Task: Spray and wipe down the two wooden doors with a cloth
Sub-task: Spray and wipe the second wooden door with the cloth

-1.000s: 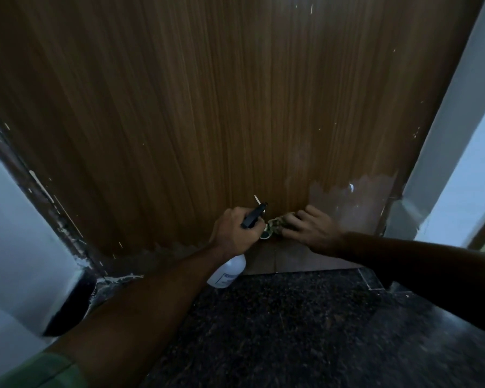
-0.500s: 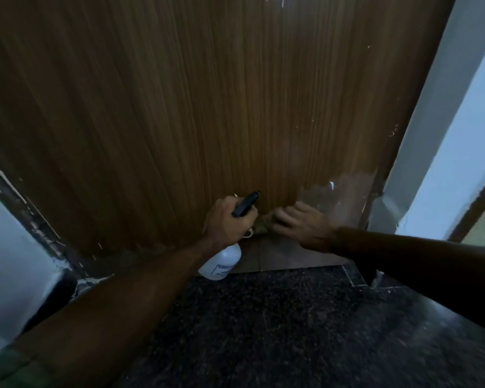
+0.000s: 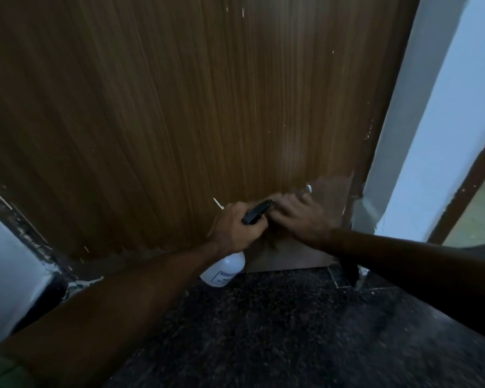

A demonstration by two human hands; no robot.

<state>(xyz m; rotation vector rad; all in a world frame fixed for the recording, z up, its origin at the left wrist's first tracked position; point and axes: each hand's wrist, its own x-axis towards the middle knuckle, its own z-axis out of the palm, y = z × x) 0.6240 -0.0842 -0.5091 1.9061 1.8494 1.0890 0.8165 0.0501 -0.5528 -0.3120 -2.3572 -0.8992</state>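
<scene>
Left hand (image 3: 237, 229) grips the white spray bottle (image 3: 225, 269) by its black trigger head, low against the wooden door (image 3: 179, 107). Right hand (image 3: 300, 218) lies fingers extended on the door's lower right corner, just beside the left — cloth not discernible under it.

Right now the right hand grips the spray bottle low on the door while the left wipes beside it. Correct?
Not quite: the head view shows the left hand gripping the spray bottle; the right hand works beside it, low on the door.
</scene>
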